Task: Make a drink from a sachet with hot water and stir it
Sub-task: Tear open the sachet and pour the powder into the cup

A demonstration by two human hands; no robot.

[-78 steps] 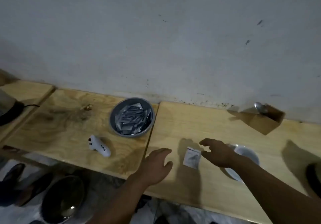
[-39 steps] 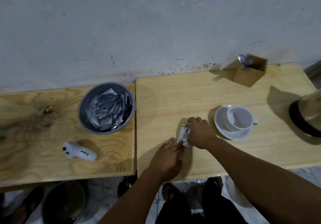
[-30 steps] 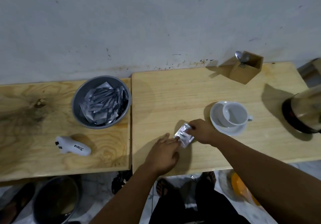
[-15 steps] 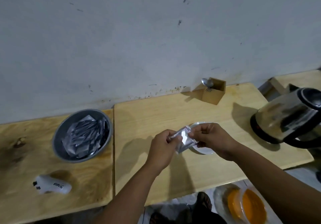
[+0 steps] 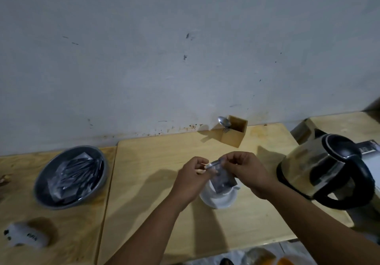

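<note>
A silvery sachet hangs upright between both hands, above the white cup and saucer on the wooden table. My left hand pinches the sachet's top left corner. My right hand pinches the top edge beside it. The cup is mostly hidden behind the sachet and my hands. A steel electric kettle with a black handle stands just right of my right hand. A spoon sticks out of a small wooden box by the wall.
A grey bowl full of several more sachets sits on the left board. A white controller-like device lies at the front left. The grey wall runs along the back of the table. Something orange shows below the table's front edge.
Both hands lifted the sachet off the table and brought it over the cup, and now grip its top edge. The view has shifted right, so the kettle looms larger.
</note>
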